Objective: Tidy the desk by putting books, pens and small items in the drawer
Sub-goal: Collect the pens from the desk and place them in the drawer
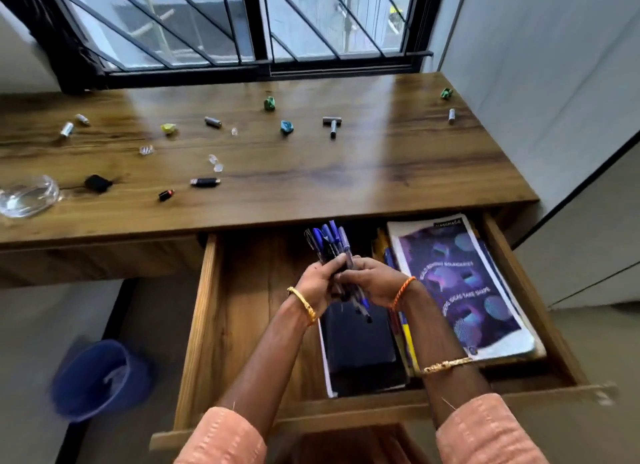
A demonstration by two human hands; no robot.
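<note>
Fingers of the left hand and right hand curl round a bundle of pens, held above the open drawer; long axis points away from the person, bare drawer floor lying below-left.

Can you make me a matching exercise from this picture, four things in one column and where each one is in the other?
Things:
1. bundle of blue pens
2. purple-covered book
3. clear glass bowl
4. blue plastic bucket

Places:
A. on the floor
B. desk's left edge
C. held in both hands
D. drawer's right side

Pairs: 1-C, 2-D, 3-B, 4-A
</note>
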